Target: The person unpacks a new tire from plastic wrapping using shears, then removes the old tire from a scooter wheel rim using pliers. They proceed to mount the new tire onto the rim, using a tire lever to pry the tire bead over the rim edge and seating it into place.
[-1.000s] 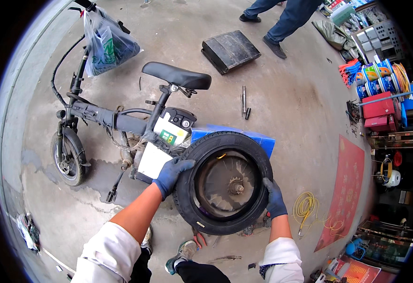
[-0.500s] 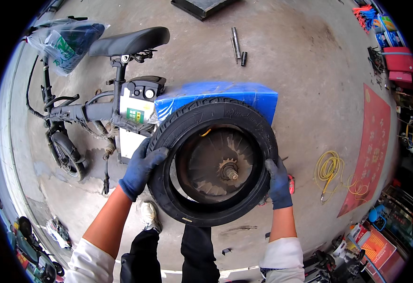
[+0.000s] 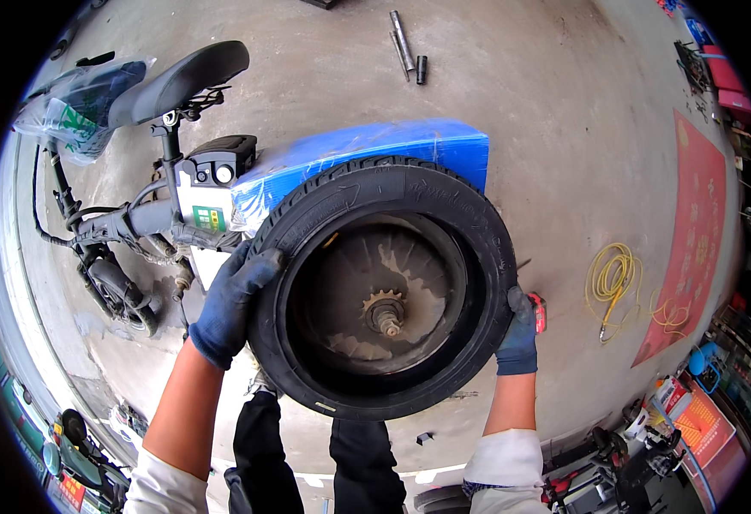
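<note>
My gloved left hand (image 3: 236, 295) grips the left side of a black tyre (image 3: 469, 360), its thumb over the sidewall. On the opposite side, my gloved right hand (image 3: 517, 330) holds the tyre's outer edge. Inside the tyre's opening shows a dark hub-motor wheel (image 3: 332, 295), dusty, with a small toothed sprocket (image 3: 383, 304) and a threaded axle at its middle. How far the tyre sits around the wheel, I cannot tell. Just behind is a box covered in blue plastic (image 3: 375, 141), partly hidden by the tyre.
An electric bicycle (image 3: 135, 221) with a black saddle (image 3: 182, 81) stands at left, a plastic bag (image 3: 84, 111) on its front. Metal tubes (image 3: 402, 43) lie on the floor ahead. At right are a coiled yellow hose (image 3: 611, 274), a red mat (image 3: 688, 231) and a red tool (image 3: 539, 313).
The tyre has come more nearly in line with the wheel, which now fills more of its opening. Both hands keep their hold. My view has shifted, so the bicycle appears farther left.
</note>
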A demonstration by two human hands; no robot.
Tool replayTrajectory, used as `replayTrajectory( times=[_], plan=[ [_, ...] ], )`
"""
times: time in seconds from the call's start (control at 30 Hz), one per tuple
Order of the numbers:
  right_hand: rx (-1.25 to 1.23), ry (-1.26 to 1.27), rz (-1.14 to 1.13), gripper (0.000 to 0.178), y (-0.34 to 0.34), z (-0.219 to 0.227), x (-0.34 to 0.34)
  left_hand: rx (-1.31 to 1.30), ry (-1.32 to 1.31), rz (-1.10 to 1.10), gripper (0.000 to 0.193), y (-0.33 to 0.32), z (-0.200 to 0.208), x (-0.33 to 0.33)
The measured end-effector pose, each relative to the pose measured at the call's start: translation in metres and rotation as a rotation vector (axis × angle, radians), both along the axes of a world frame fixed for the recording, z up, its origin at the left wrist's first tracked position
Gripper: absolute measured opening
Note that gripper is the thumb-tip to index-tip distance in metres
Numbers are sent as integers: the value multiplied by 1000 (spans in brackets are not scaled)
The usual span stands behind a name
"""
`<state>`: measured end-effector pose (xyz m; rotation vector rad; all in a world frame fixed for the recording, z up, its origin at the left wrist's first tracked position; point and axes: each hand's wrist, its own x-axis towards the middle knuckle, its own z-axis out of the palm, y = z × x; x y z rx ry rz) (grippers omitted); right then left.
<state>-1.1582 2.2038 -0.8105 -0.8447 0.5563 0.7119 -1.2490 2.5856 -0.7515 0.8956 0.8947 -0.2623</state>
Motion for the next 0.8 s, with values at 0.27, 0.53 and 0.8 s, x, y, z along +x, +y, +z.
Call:
replayTrajectory(
  times=[0.27,0.53,0.8],
  plan=[
    [101,90,-72,55,-21,-28,-15,96,84,-115,52,0,9,28],
    [-190,75,-135,50,-10,-25,-45,295,104,-142,51,5,-5,23],
    [-207,121,-125,50,-12,-34,-46,308,71,-183,53,-4,-10,18]
  ],
)
